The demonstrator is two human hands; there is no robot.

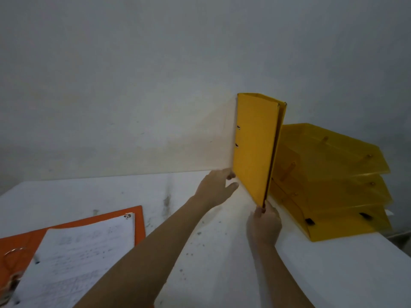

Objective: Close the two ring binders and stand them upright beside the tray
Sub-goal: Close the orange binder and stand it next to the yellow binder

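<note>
yellow binder (pixel 255 150) is standing closed on the table (pixel 333 274), long axis upright, leaning against the tray (pixel 347 227); right hand (pixel 264 223) is pinching its near bottom corner, left hand (pixel 215 187) is hovering open by the spine edge; orange binder (pixel 73 227) is lying open far left, nearer the left hand, partly cut off

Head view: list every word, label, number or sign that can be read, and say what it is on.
Nothing can be read.
Sheets in the open orange binder: faint lines of writing on the top page, too blurred to read.
Yellow binder: plain cover, no label showing.
Yellow tray stack: two small dark tabs on the bottom tier, no text to make out.
</note>
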